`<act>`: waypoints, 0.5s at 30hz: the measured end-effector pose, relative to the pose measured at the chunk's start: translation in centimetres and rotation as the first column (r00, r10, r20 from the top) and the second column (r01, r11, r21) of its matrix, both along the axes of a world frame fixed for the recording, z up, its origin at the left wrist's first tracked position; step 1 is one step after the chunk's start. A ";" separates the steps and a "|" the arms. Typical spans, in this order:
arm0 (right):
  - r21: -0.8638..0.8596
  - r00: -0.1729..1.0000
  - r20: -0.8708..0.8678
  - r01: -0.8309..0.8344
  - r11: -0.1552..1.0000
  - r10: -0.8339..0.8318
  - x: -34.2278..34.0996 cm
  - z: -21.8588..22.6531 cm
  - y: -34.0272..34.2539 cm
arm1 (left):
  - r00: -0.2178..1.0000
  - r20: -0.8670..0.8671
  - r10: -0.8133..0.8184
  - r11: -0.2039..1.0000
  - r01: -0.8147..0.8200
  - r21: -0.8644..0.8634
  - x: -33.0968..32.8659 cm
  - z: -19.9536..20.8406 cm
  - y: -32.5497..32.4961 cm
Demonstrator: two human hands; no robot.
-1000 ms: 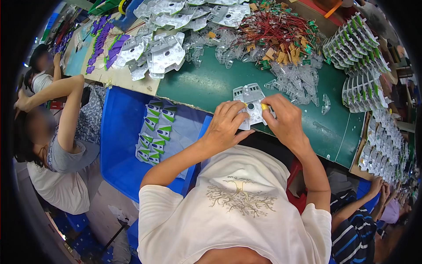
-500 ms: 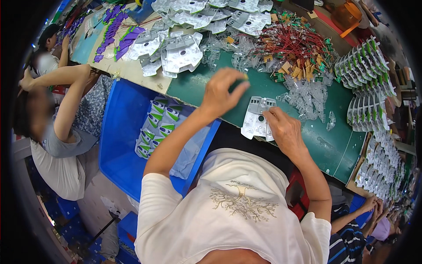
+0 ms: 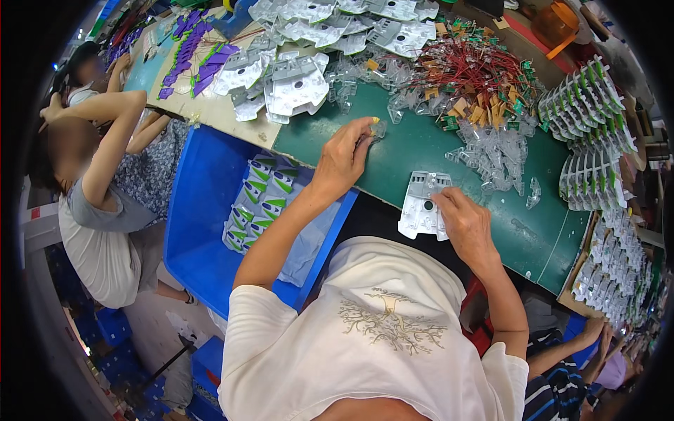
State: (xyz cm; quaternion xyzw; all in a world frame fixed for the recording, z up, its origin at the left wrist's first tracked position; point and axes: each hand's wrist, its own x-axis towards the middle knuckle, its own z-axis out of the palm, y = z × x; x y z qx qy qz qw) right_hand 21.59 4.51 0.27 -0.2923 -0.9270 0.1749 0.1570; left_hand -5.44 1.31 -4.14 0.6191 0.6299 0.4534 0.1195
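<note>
In my right hand (image 3: 466, 223) is a white and grey plastic shell (image 3: 421, 217) with a round dark hole, its inner side up at the table's near edge. The thumb and fingers pinch its right side. Farther left, my left hand (image 3: 342, 158) is raised over the green tabletop (image 3: 393, 154), thumb and forefinger closed on a small clear plastic part (image 3: 379, 129). Something yellow covers the forefinger's tip. Similar clear plastic parts (image 3: 495, 158) lie heaped beyond my hands, beside a tangle of red wires (image 3: 474, 67) with green and tan pieces.
Stacked white shells (image 3: 298, 84) lie at the far left, near purple parts (image 3: 203, 67). A blue bin (image 3: 184, 203) with green-and-white pieces stands left of me. Rows of green-edged shells (image 3: 586, 105) line the right side. Other people sit at left and lower right.
My left hand has come down and slightly left, and the clear part now shows plainly between its fingertips. My right hand and the shell have shifted a little toward me and right.
</note>
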 end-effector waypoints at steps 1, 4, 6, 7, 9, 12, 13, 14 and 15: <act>-0.007 1.000 0.009 0.004 1.000 -0.004 0.0 0.0 0.0 | 0.994 0.103 0.029 0.998 -0.023 -0.059 0.5 0.8 -0.3; -0.016 1.000 0.011 0.007 1.000 -0.007 0.1 -0.1 0.0 | 0.997 -0.029 0.075 0.997 -0.076 -0.012 0.1 1.5 -0.5; -0.016 1.000 0.005 0.010 1.000 -0.010 0.1 -0.1 -0.1 | 0.961 -0.257 0.103 0.992 -0.080 0.101 -0.2 1.4 -0.5; -0.019 1.000 0.005 0.009 1.000 -0.009 0.2 -0.1 -0.1 | 0.963 -0.261 0.065 0.997 -0.051 0.060 -0.3 1.2 -0.6; -0.023 1.000 0.009 0.013 1.000 -0.013 0.2 -0.1 -0.2 | 0.965 -0.261 0.021 1.000 -0.017 0.018 -0.4 0.9 -0.5; -0.023 0.999 0.036 0.042 0.999 -0.041 0.2 0.2 -0.2 | 0.957 -0.290 -0.016 1.000 0.017 -0.001 -0.2 1.0 -0.2; -0.006 0.999 0.025 0.025 1.000 -0.025 0.1 0.4 -0.1 | 0.971 -0.231 -0.067 0.998 0.065 -0.015 0.0 1.2 -0.4; 0.011 1.000 0.014 0.009 1.000 -0.010 0.1 0.4 0.1 | 0.978 -0.170 -0.118 0.993 0.115 -0.026 0.5 1.5 -0.5; 0.031 1.000 0.000 -0.008 0.999 0.008 0.1 0.2 0.3 | 0.970 -0.077 -0.232 0.973 0.232 -0.012 1.4 2.0 -1.0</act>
